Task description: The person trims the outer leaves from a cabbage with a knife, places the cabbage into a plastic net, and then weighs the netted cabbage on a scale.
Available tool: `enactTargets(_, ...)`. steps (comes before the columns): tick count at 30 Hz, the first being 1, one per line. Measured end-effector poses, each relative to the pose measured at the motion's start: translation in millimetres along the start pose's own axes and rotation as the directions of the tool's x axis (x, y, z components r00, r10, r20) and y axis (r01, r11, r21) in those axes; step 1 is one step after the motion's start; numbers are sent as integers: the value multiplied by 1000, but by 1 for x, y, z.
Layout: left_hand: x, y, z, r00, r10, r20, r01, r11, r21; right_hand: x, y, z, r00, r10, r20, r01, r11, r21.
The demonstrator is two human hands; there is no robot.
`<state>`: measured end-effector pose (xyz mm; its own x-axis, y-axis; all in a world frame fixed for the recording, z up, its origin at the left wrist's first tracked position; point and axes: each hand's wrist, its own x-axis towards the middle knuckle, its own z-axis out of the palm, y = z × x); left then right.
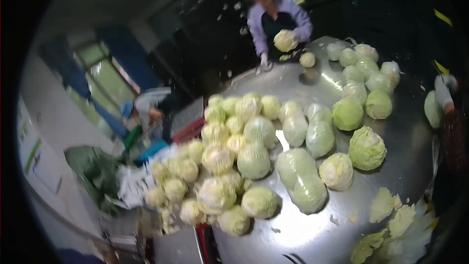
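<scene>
Right hand (443, 90), white-gloved, sits on top of a cabbage (432, 109) at the far right rim of the steel surface (312, 234). Clenched round it or only steadying it: cannot tell. Left hand out of view. Pale heap (229, 161) is crowded toward the left edge and a greener row (364, 68) lies at the back right, probably to keep batches apart. Loose leaves (391, 225) are piled at the near corner, clear of the heads. Co-worker (278, 17) opposite holds a head (285, 40) against the chest.

Dim, motion-blurred fisheye view, dark vignetted edges, glare on steel table (322, 80)
</scene>
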<state>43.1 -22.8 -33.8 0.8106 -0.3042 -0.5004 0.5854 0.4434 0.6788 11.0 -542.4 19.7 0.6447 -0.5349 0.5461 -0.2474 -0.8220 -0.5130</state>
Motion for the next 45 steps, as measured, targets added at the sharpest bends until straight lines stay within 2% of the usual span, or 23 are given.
enactTargets(2, -23, -9, -6, 999, -48, 19, 51, 967, -249, -192, -161, 95, 892, -80, 445, -96, 928, 359)
enactTargets(3, -31, -14, -15, 998, -48, 44, 60, 940, -336, -285, -188, 109, 819, -180, 544, -19, 940, 339)
enactTargets(4, -43, -17, -24, 999, -33, 34, 43, 932, -360, -281, -222, 60, 492, 4, 870, -684, 619, 384)
enactTargets(5, -42, -48, -70, 993, -49, -111, 33, 990, -138, -284, -224, 58, 451, 88, 888, -765, 550, 335)
enactTargets(6, -51, -61, -86, 926, 372, -60, -311, 843, 438, -267, -238, 47, 343, 135, 930, -848, 471, 244)
enactTargets(7, -58, -56, -97, 788, 578, 213, -442, 290, 849, -262, -246, 48, 321, 154, 934, -856, 469, 217)
enactTargets(8, -60, -47, -92, 796, 558, 236, -449, 282, 848, -263, -248, 48, 321, 174, 931, -860, 466, 210)
enactTargets(10, -60, -48, -93, 717, 624, 309, -536, 212, 817, -285, -226, 62, 502, 21, 865, -709, 582, 397)
enactTargets(12, -59, -52, -89, 660, 691, 294, -574, 211, 791, -281, -224, 58, 320, 126, 939, -838, 499, 219)
enactTargets(13, -60, -54, -91, 672, 685, 282, -562, 223, 797, -281, -234, 60, 456, 111, 883, -724, 624, 295)
enactTargets(16, -59, -57, -94, 671, 690, 271, -563, 237, 792, -278, -233, 56, 334, 149, 931, -797, 572, 194)
enactTargets(18, -57, -55, -94, 656, 697, 290, -589, 232, 774, -274, -250, 54, 365, 154, 918, -806, 546, 229)
enactTargets(20, -57, -51, -94, 635, 705, 315, -583, 170, 794, -267, -255, 48, 292, 187, 938, -825, 545, 148)
enactTargets(22, -57, -41, -89, 667, 679, 307, -590, 229, 775, -277, -243, 53, 325, 169, 931, -843, 497, 204)
enactTargets(28, -57, -33, -62, 769, 588, 248, -576, 472, 667, -272, -227, 47, 280, 156, 947, -846, 505, 167)
enactTargets(30, -62, -26, -50, 819, 538, 202, -467, 418, 779, -271, -226, 42, 513, -68, 856, -491, 795, 357)
enactTargets(31, -61, -23, -40, 836, 513, 194, -480, 515, 710, -267, -226, 34, 390, 4, 921, -649, 711, 272)
enactTargets(32, -59, -20, -34, 841, 492, 225, -488, 512, 707, -260, -231, 25, 407, 32, 913, -661, 701, 270)
enactTargets(35, -53, -6, -12, 818, 478, 320, -524, 388, 758, -241, -243, 9, 492, 7, 871, -620, 704, 345)
enactTargets(37, -55, 0, 12, 809, 455, 372, -487, 163, 858, -234, -243, 6, 606, -228, 762, -300, 821, 485)
enactTargets(38, -54, -2, 18, 808, 436, 397, -502, 157, 850, -227, -248, 0, 623, -203, 756, -310, 823, 476)
enactTargets(40, -54, -7, 26, 802, 425, 420, -485, 51, 873, -214, -258, -10, 487, -158, 859, -289, 899, 329)
enactTargets(45, -50, -4, 37, 836, 346, 426, -457, 10, 889, -226, -244, -5, 520, -158, 839, -244, 914, 323)
